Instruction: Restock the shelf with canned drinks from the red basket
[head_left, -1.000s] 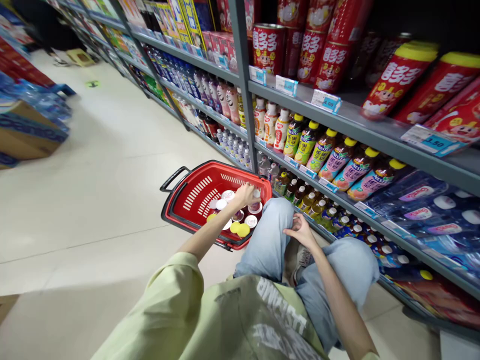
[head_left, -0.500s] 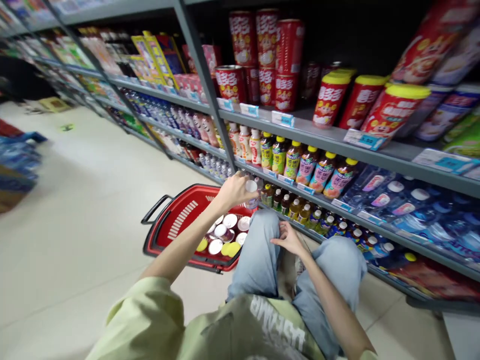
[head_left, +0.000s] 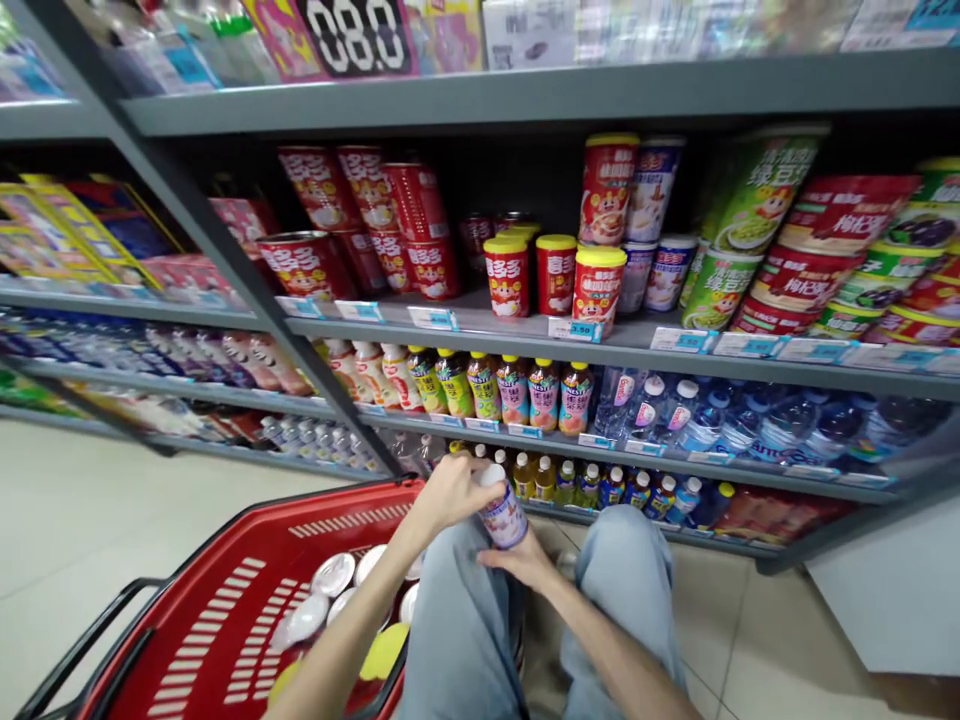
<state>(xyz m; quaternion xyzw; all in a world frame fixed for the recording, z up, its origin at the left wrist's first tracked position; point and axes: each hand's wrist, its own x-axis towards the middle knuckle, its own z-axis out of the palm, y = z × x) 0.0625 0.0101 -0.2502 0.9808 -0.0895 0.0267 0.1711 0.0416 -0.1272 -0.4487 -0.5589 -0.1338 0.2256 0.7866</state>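
Between my knees I hold a purple-and-white can [head_left: 502, 518] with a white lid, tilted. My left hand [head_left: 452, 492] grips it near the lid, fingers closed around its upper part. My right hand [head_left: 525, 562] is closed around the can's lower end. Beside my left knee stands a red shopping basket [head_left: 202, 575], with several cans with white lids [head_left: 333, 575] and yellow lids [head_left: 384, 652] in it. My left forearm passes over the basket and hides some of its contents.
A grey shelf unit [head_left: 480, 328] runs across in front. It bears red cans [head_left: 433, 270], yellow-lidded cans [head_left: 507, 278], green cans [head_left: 724, 285], tea bottles [head_left: 544, 395] and water bottles [head_left: 709, 420]. The basket's black handle [head_left: 82, 655] lies folded outward at the lower left.
My view has turned to the right and closer to the shelf. My left hand has brought the can from over the basket to my knees, and my right hand has taken hold of its lower end.
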